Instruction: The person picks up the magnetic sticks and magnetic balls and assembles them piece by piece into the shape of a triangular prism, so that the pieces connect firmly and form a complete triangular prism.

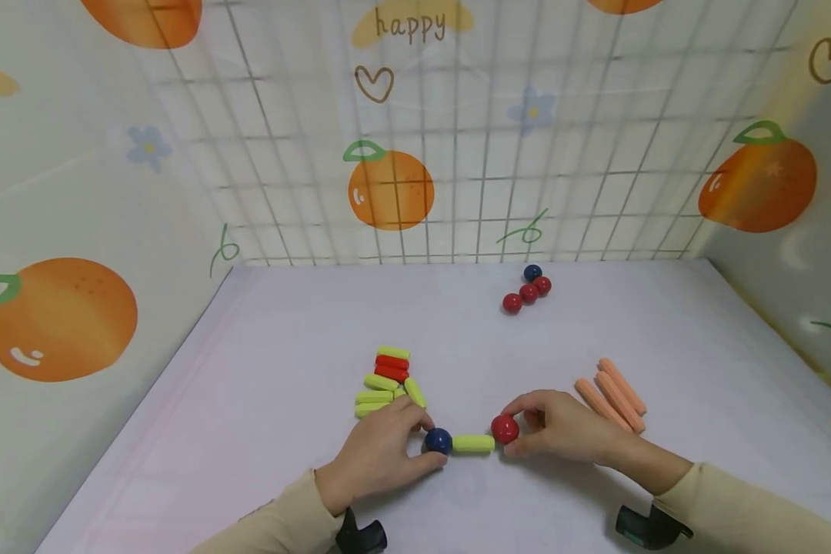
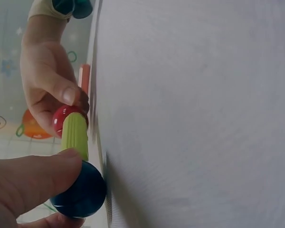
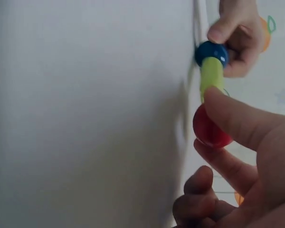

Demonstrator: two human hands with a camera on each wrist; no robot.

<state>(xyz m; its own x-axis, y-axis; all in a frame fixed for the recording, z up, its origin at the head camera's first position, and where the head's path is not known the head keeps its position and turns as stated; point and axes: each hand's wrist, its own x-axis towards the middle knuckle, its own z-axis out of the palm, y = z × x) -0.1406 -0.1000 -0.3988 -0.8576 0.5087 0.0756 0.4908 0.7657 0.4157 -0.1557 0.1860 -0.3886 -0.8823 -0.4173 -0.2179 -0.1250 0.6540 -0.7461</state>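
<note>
My left hand (image 1: pixel 386 446) pinches a dark blue ball (image 1: pixel 438 441) between thumb and fingers, low over the white table. From that ball a short ribbed yellow-green stick (image 1: pixel 474 444) extends to the right. At its other end is a glossy red ball (image 1: pixel 505 429), which my right hand (image 1: pixel 561 429) grips with thumb and fingertips. In the left wrist view, the blue ball (image 2: pixel 80 192), stick (image 2: pixel 76 135) and red ball (image 2: pixel 61 118) line up between both hands. The right wrist view has the red ball (image 3: pixel 211 128) nearest, held under the thumb.
Several yellow-green sticks (image 1: pixel 374 397) and two red sticks (image 1: pixel 392 368) lie just beyond my left hand. Orange sticks (image 1: pixel 619 400) lie beyond my right hand. Farther back are three red balls (image 1: pixel 528 293) and a blue ball (image 1: pixel 532 272). A printed curtain (image 1: pixel 457 138) borders the table (image 1: pixel 305 308).
</note>
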